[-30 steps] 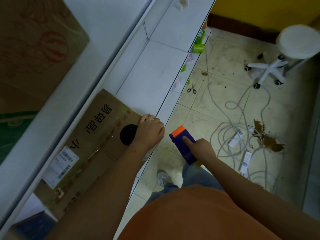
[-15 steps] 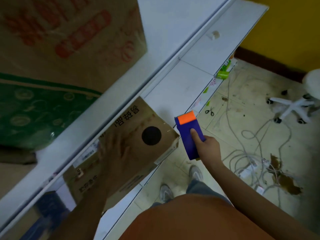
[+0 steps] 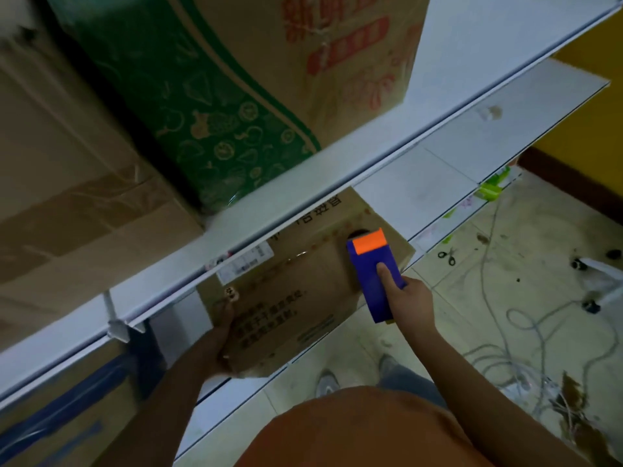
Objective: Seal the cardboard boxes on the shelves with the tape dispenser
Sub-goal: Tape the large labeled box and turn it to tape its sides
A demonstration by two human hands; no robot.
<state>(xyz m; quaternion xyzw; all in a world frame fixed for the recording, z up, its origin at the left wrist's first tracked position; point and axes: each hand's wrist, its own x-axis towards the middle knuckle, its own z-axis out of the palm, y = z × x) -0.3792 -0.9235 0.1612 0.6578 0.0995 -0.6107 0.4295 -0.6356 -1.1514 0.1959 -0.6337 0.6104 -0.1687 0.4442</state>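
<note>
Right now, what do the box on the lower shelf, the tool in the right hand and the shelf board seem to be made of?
Box: plain brown cardboard, matt, with printed text and a paper label. Tape dispenser gripped by the right hand: probably smooth plastic, blue body with an orange end, evenly coloured. Shelf board: white, flat and slightly glossy, likely painted metal, though laminate cannot be ruled out.
</note>
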